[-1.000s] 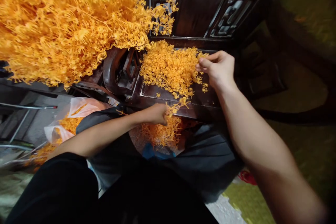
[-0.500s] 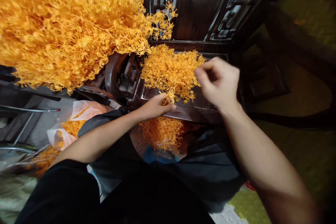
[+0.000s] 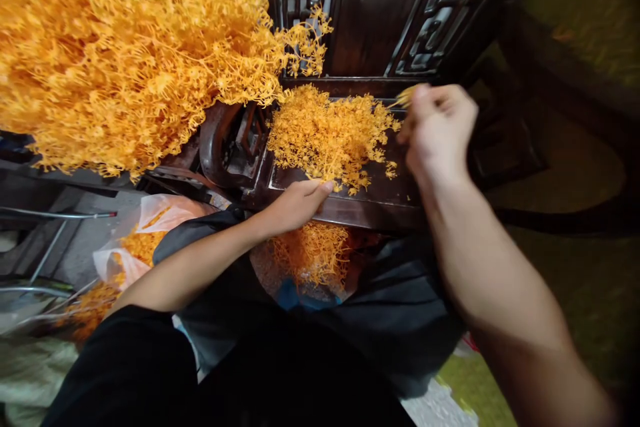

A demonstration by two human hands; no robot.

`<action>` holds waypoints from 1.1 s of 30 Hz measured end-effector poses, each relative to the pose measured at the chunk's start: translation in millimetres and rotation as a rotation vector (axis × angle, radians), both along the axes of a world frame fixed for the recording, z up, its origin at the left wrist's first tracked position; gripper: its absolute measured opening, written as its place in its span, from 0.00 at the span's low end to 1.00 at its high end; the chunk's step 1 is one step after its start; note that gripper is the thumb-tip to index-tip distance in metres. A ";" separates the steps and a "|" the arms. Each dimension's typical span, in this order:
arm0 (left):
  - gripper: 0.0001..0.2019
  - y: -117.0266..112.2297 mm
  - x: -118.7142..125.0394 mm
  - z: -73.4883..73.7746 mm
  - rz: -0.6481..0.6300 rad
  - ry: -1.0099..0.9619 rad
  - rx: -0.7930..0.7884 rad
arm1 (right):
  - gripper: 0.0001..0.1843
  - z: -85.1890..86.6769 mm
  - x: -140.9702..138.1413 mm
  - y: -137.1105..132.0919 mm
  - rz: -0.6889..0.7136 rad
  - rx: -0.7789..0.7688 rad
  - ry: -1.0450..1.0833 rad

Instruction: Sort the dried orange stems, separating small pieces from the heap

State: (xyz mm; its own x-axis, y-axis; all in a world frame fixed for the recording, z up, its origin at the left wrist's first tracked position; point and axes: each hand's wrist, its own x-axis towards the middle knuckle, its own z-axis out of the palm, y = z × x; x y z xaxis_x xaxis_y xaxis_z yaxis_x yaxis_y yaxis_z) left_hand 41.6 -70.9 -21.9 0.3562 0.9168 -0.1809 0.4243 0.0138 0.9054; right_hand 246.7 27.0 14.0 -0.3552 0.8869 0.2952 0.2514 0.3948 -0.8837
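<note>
On the dark wooden seat lies a pile of small orange plastic-looking flower pieces (image 3: 325, 133). My left hand (image 3: 300, 203) is at the pile's near edge, thumb and fingers closed on an orange sprig (image 3: 327, 170) that blends into the pile. To the right of the pile, my right hand (image 3: 443, 130) is raised, slightly blurred, its fingers curled in a pinch. A small yellow-orange flower piece (image 3: 406, 96) sticks out past its fingertips. A few loose pieces lie at the pile's right side.
A big heap of orange branching sprigs (image 3: 135, 60) fills the upper left, beside a curved wooden armrest (image 3: 215, 147). Between my knees hang orange bare stems (image 3: 317, 257) over a container. A plastic bag (image 3: 150, 213) with orange pieces lies left. A carved backrest (image 3: 375, 13) rises behind.
My right hand has moved up and right, and a yellow-orange piece now shows at its fingertips. More loose pieces lie right of the pile. My left hand has stayed nearly in place.
</note>
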 end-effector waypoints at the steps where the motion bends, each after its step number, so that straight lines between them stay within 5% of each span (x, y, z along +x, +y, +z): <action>1: 0.24 -0.9 -2.1 -0.6 -0.003 -0.048 -0.073 | 0.27 1.8 2.4 -0.5 -0.019 -0.005 0.032; 7: 0.18 3.2 -9.7 -3.2 0.082 -0.260 -0.291 | 0.13 -8.0 4.9 -24.2 -0.123 0.021 0.207; 10: 0.18 6.5 -9.1 -2.9 0.098 -0.324 -0.303 | 0.06 -17.7 -9.5 -45.0 -0.085 0.015 0.098; 14: 0.19 6.8 -4.7 -5.5 0.105 -0.360 -0.214 | 0.19 -23.2 -34.3 -63.5 -0.040 -0.085 -0.151; 19: 0.21 4.3 -0.6 7.2 0.090 -0.616 -0.302 | 0.26 -31.2 -26.7 -28.0 -0.220 0.057 -0.037; 22: 0.22 4.2 -8.0 20.9 0.046 -0.832 -0.398 | 0.28 -38.6 -3.8 8.1 -0.315 -0.056 0.258; 25: 0.22 5.1 -19.6 28.6 0.016 -0.956 -0.465 | 0.23 -41.6 6.0 15.9 -0.199 -0.220 0.416; 29: 0.21 5.9 -24.7 29.7 -0.024 -1.013 -0.505 | 0.16 -37.1 -18.2 -23.7 0.019 -0.346 0.337; 33: 0.21 4.5 -17.1 31.2 -0.041 -1.001 -0.534 | 0.24 -29.4 -43.4 -52.3 0.148 -0.216 0.193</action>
State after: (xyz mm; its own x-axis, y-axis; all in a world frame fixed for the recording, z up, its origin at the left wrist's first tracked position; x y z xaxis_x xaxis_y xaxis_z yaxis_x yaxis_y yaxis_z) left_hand 24.5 -66.3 9.3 0.5880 0.7925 -0.1620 -0.4784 0.5022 0.7203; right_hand 203.3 -25.3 -15.5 -0.4412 0.8792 0.1798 0.0251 0.2123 -0.9769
